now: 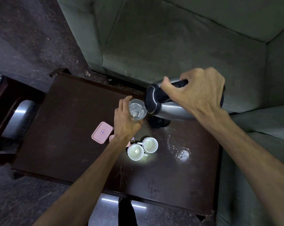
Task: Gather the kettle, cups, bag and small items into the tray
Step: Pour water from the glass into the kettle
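My right hand (198, 93) grips the black handle of a steel kettle (167, 110), which is tilted with its spout over a clear glass (137, 110). My left hand (125, 123) holds that glass above the dark table (69, 144); water shows inside it. The kettle's black base (159, 123) sits on the table under the kettle. Two white cups (143, 148) stand side by side nearer to me. A pink lid (102, 132) lies left of my left wrist, and a pink box is mostly hidden under that wrist. A second clear glass (182, 154) stands at the right.
A grey-green sofa (170, 38) wraps around the far and right sides of the table. A dark wooden chair frame (6, 101) stands at the left. Dark speckled floor (24, 38) lies beyond the table.
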Demonstrator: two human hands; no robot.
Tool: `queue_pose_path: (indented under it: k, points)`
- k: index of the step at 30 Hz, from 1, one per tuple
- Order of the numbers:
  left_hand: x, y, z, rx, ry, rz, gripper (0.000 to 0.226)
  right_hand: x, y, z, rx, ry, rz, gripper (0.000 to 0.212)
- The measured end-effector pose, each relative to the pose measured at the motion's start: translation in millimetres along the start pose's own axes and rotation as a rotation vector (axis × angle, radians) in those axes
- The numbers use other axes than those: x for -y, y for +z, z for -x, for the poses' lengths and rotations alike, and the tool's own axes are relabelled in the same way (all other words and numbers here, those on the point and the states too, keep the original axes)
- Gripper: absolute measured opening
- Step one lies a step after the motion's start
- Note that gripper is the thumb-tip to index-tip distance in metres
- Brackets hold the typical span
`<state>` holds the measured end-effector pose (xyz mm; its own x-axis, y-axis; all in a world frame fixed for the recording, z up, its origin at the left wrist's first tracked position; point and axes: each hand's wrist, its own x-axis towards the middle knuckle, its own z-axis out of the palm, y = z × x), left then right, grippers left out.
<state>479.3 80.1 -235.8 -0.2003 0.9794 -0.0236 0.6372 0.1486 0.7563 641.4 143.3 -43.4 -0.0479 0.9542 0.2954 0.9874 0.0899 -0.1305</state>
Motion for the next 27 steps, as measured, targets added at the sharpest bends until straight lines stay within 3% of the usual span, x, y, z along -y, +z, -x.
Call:
queue_pose_path:
  k: [15, 21, 27]
  points:
    - [-3, 1, -2, -0.022, 0.034, 0.035, 0.094, -4, 2, 4, -0.001, 0.044, -0.043, 0.066]
    - [-9, -3, -4, -0.055, 0.041, 0.052, 0.092, -19, 3, 14, -0.017, 0.192, -0.146, 0.065]
    - [-21, -10, -7, -0.075, 0.059, 0.076, 0.091, -36, -4, 31, -0.062, 0.48, -0.333, 0.067]
